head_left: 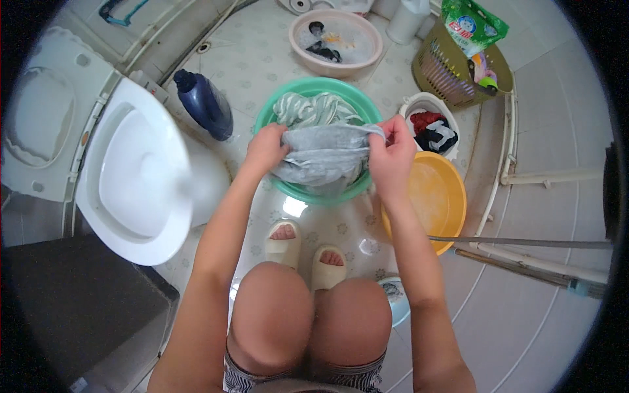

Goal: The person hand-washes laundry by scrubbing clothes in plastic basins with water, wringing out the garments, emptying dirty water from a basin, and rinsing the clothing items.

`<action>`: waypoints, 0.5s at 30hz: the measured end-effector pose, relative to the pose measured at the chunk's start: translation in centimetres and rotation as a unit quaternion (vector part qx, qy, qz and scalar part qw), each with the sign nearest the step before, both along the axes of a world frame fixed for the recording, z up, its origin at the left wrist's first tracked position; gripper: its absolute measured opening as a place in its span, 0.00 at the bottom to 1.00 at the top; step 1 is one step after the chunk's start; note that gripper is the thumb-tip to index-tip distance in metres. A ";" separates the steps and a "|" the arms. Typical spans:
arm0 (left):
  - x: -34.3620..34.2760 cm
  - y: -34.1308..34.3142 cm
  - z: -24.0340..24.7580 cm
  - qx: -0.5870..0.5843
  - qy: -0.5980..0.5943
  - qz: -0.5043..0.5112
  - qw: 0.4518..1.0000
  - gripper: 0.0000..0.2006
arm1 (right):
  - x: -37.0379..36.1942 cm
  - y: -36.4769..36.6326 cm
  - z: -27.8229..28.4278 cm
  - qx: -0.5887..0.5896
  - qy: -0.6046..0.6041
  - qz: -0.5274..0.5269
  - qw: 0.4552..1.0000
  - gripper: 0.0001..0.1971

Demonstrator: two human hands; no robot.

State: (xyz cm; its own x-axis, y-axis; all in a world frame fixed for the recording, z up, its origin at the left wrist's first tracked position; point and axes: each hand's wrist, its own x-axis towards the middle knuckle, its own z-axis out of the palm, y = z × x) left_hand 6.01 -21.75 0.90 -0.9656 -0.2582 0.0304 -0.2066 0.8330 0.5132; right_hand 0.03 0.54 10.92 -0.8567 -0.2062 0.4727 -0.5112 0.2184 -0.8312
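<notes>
Stretched between my two hands is a grey wet cloth (324, 154), held over a green basin (263, 118). My left hand (266, 149) is closed on its left edge, and my right hand (393, 154) pinches its upper right corner. Behind the grey cloth, a twisted pale green-and-white striped cloth (314, 108) lies in the basin. The grey cloth hides much of the basin's inside, and its lower part hangs down into the basin.
Left stand a white toilet (92, 190) and a dark blue bottle (206, 105). A pink basin (377, 49) of suds is behind. To the right are a white bucket (457, 147) of clothes, a yellow basin (458, 196) and an olive basket (436, 82). A light blue basin (400, 311) sits by my knee.
</notes>
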 end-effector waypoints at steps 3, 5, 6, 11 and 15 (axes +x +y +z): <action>-1.2 0.4 5.0 0.010 0.118 0.083 0.989 0.10 | -0.9 2.1 -0.1 0.006 -0.094 -0.044 0.995 0.05; -0.7 1.1 9.2 0.014 0.227 0.121 0.966 0.08 | -0.4 2.7 0.7 0.023 -0.134 -0.063 0.989 0.05; -0.4 1.4 11.8 0.021 0.252 0.133 0.958 0.08 | -0.1 2.6 1.7 0.010 -0.156 -0.055 0.986 0.06; 2.0 2.2 19.5 0.060 0.404 0.168 0.897 0.11 | 2.2 1.7 6.5 -0.184 -0.197 -0.019 0.963 0.05; 1.6 0.9 16.5 -0.058 0.352 0.104 0.929 0.11 | 1.7 2.7 5.0 -0.073 -0.152 0.034 0.985 0.09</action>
